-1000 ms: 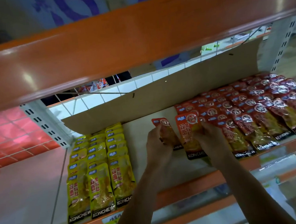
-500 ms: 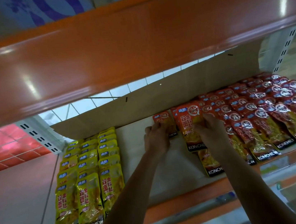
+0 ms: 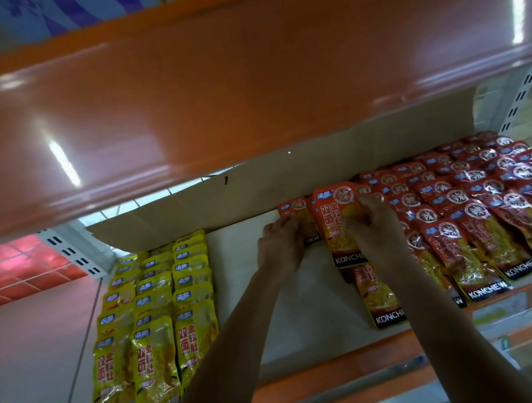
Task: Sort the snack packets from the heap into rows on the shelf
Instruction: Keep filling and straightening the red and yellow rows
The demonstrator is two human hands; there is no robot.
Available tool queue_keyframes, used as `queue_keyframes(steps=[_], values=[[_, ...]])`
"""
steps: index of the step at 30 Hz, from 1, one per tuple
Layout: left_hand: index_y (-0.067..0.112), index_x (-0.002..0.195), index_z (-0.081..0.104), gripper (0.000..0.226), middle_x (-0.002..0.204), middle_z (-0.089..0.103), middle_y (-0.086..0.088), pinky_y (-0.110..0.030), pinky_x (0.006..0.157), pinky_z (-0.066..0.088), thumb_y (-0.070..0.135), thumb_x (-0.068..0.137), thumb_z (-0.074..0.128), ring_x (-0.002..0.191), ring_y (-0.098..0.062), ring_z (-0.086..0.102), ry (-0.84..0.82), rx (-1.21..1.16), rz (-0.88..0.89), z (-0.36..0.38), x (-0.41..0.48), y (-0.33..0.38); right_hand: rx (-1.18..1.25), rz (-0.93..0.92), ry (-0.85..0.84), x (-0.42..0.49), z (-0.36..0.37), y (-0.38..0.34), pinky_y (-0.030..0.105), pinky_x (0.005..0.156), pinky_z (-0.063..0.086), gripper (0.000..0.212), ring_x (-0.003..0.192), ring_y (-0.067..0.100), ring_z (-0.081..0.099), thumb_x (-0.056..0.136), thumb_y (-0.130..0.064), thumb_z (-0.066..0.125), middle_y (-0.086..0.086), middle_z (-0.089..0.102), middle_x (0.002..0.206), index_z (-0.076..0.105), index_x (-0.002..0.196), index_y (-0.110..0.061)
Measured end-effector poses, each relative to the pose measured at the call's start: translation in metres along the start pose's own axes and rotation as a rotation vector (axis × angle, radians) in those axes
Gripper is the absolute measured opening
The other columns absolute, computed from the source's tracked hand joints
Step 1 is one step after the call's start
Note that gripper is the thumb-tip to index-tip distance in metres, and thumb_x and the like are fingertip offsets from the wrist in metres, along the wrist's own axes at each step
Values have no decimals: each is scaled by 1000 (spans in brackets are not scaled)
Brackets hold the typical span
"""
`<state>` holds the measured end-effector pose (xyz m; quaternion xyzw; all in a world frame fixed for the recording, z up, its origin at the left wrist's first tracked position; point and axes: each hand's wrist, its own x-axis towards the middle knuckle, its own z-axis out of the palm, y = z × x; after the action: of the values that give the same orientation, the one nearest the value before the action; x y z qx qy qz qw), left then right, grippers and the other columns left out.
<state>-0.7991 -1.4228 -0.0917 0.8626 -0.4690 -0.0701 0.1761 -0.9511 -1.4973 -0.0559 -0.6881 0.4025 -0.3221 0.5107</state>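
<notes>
On the white shelf board (image 3: 304,297), my left hand (image 3: 279,250) pinches a red snack packet (image 3: 297,217) near the back. My right hand (image 3: 376,237) grips another red packet (image 3: 336,219) beside it, leftmost in the red rows. One more red packet (image 3: 376,295) lies in front of that, near the shelf edge. Overlapping rows of red packets (image 3: 478,207) fill the shelf's right side. Three rows of yellow packets (image 3: 158,317) lie on the left.
The orange beam of the shelf above (image 3: 242,86) hangs low over the hands. A cardboard sheet (image 3: 322,173) stands along the back. An orange front rail (image 3: 315,381) edges the shelf. A perforated upright (image 3: 71,250) stands at left.
Both hands have moved their red packets further back on the shelf. A red packet now lies uncovered in front of my right hand. The camera has dipped lower and closer.
</notes>
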Motion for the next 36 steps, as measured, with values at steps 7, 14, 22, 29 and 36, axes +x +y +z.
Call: queue_keyframes(steps=[7, 14, 22, 29, 36], values=[[18, 127, 59, 30, 116, 65, 6, -9, 85, 45, 24, 98, 51, 104, -6, 60, 281, -591, -21, -9, -15, 21, -115, -90, -8, 7, 14, -9, 26, 59, 48, 33, 70, 10, 59, 91, -10, 53, -3, 62, 85, 54, 124, -14], [28, 130, 53, 43, 105, 69, 4, -26, 77, 57, 27, 88, 67, 89, -3, 66, 312, -914, -275, -8, -16, 16, -290, -131, -36, 11, 25, -9, 24, 80, 38, 39, 102, 17, 54, 92, -16, 54, 7, 58, 119, 49, 130, -7], [23, 134, 50, 49, 107, 67, 2, -3, 59, 40, 24, 89, 67, 72, 8, 55, 249, -686, -329, -1, -16, 4, -411, -217, 6, 6, 20, 4, 22, 84, 34, 44, 115, 21, 52, 92, -12, 55, 9, 56, 126, 47, 135, -8], [14, 129, 57, 40, 116, 64, -9, -35, 87, 53, 29, 92, 60, 101, -23, 63, 246, -335, -248, 3, -17, 15, -436, -262, 8, 1, 17, 1, 21, 84, 36, 42, 114, 22, 53, 92, -8, 53, 10, 57, 123, 49, 133, -7], [15, 126, 58, 33, 119, 62, -11, -38, 88, 47, 23, 96, 48, 110, -30, 55, 265, -201, -240, 0, -11, 5, -538, -416, -157, -4, 39, -14, 29, 97, 43, 37, 117, 25, 54, 92, -6, 50, 12, 57, 127, 53, 129, -5]])
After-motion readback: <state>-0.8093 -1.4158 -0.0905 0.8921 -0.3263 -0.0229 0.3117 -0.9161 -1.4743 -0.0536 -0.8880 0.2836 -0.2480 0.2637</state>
